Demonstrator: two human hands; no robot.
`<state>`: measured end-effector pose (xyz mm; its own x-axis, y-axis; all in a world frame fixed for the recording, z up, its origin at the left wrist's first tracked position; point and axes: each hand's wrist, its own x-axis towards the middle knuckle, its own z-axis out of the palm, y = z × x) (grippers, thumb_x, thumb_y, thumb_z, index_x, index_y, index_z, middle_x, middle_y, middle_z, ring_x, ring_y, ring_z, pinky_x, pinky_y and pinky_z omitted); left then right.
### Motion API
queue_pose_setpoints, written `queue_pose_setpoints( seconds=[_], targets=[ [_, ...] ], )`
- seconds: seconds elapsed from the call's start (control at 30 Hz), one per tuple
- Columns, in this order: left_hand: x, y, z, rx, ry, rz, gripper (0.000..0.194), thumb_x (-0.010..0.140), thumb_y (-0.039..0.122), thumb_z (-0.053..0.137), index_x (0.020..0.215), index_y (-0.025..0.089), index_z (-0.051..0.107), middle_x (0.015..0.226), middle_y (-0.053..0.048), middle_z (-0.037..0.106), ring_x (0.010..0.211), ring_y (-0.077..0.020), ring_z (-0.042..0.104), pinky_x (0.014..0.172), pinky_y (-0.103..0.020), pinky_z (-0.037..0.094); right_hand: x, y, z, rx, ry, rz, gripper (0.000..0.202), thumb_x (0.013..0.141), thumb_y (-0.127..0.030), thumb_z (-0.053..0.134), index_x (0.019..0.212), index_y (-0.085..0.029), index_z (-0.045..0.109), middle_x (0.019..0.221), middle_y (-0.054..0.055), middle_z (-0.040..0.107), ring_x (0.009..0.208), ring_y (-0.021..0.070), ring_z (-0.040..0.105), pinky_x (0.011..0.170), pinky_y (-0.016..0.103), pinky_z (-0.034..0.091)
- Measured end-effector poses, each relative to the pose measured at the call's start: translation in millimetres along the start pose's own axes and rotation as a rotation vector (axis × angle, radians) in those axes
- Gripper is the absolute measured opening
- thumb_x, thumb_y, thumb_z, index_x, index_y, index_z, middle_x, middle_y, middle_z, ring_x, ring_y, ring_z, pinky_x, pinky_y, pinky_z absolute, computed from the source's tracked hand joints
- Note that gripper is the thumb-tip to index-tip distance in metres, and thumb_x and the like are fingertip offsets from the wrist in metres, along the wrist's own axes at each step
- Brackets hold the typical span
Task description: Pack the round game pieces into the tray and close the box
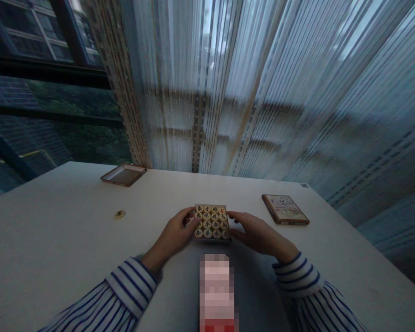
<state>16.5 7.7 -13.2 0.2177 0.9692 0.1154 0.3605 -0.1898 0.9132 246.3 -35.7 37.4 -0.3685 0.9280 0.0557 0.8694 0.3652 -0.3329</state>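
Note:
A small square tray of round wooden game pieces [211, 222] lies on the white table [55, 240] in front of me. The pieces carry dark and red characters and fill the tray in rows. My left hand [177, 235] grips the tray's left side, fingers curled against its edge. My right hand [254, 231] holds the right side, fingers reaching along the far corner. Both sleeves are white with blue stripes.
One loose round piece [119, 214] lies on the table to the left. An upturned shallow box half [123, 174] sits at the far left edge. A flat printed box lid [285, 209] lies to the right. Sheer curtains and a window stand behind the table.

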Motion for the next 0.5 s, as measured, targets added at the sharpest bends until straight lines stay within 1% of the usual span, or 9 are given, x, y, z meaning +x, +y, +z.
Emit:
queue_pose_setpoints(
  seconds=[0.07, 0.17, 0.27, 0.33, 0.5],
  targets=[
    [-13, 2, -3.8, 0.017, -0.059, 0.010, 0.055, 0.074, 0.041, 0.055, 0.121, 0.012, 0.049, 0.111, -0.013, 0.063, 0.100, -0.0228, 0.060, 0.086, -0.038, 0.048, -8, -3, 5, 0.049, -0.001, -0.013, 0.051, 0.081, -0.031, 0.052, 0.129, -0.016, 0.042, 0.122, 0.014, 0.056, 0.106, 0.0238, 0.055, 0.088, 0.039, 0.043],
    [-29, 2, -8.4, 0.069, -0.123, 0.069, 0.059, 0.072, 0.037, 0.059, 0.125, 0.018, 0.044, 0.122, -0.011, 0.057, 0.110, -0.0230, 0.055, 0.094, -0.040, 0.044, -13, -6, 13, 0.065, 0.020, -0.008, 0.050, 0.082, -0.031, 0.051, 0.129, -0.015, 0.042, 0.122, 0.015, 0.056, 0.109, 0.0249, 0.054, 0.089, 0.041, 0.043],
    [-36, 1, -9.8, 0.134, -0.127, 0.137, 0.058, 0.072, 0.029, 0.058, 0.127, 0.020, 0.042, 0.128, -0.011, 0.053, 0.113, -0.0234, 0.053, 0.097, -0.043, 0.040, -12, -5, 21, 0.047, 0.036, 0.032, 0.051, 0.082, -0.029, 0.051, 0.129, -0.013, 0.042, 0.120, 0.017, 0.057, 0.109, 0.0265, 0.054, 0.088, 0.042, 0.044],
    [-37, -1, -9.3, 0.156, -0.119, 0.165, 0.055, 0.073, 0.026, 0.056, 0.126, 0.021, 0.042, 0.128, -0.010, 0.052, 0.113, -0.0233, 0.052, 0.097, -0.044, 0.040, -11, -3, 25, 0.047, 0.052, 0.033, 0.050, 0.081, -0.028, 0.051, 0.129, -0.014, 0.043, 0.120, 0.016, 0.057, 0.110, 0.0264, 0.053, 0.088, 0.043, 0.044],
    [-35, -3, -8.6, 0.178, -0.095, 0.153, 0.052, 0.074, 0.023, 0.054, 0.125, 0.019, 0.044, 0.126, -0.011, 0.054, 0.110, -0.0231, 0.054, 0.095, -0.043, 0.042, -11, -3, 26, 0.045, 0.049, 0.031, 0.050, 0.082, -0.029, 0.050, 0.129, -0.013, 0.043, 0.123, 0.015, 0.056, 0.112, 0.0252, 0.052, 0.090, 0.040, 0.043]
  ],
)
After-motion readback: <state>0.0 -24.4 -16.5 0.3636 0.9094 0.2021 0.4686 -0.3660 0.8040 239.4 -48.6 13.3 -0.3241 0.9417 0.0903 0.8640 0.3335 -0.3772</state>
